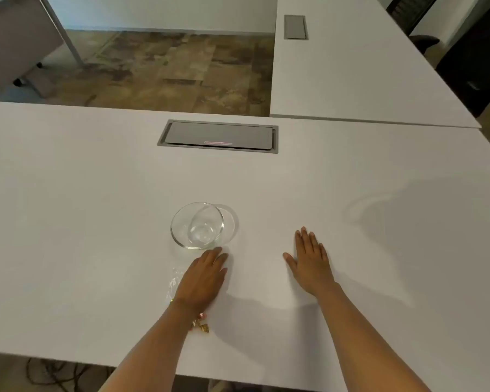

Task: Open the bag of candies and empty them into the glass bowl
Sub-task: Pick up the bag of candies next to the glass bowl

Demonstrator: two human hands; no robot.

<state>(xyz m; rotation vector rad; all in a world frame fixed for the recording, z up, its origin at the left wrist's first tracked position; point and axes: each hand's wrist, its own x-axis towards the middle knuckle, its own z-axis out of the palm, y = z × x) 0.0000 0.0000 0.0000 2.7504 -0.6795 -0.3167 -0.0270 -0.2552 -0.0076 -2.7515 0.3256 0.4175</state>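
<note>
My left hand (201, 281) lies flat, fingers spread and gripping nothing, on top of the clear crinkly plastic bag of gold-wrapped candies (173, 281), which sits on the white table (68, 193) just this side of the small round clear glass bowl (197, 225). My right hand (310, 260) rests palm down on bare tabletop, well apart from the bag, also empty and relaxed. I'd judge the bag light, soft and slippery, the film likely to slide on this smooth surface, so I'd pinch it at the loose upper edge showing left of my wrist and use the other hand to pull the opening apart. The bowl looks empty, rigid and breakable, and light enough to skid if bumped. Most of the bag is hidden under my hand and forearm; I see only a bit of film and a few gold wrappers (201, 325) near my wrist, so I can't tell how it is sealed or how many candies it holds.
</note>
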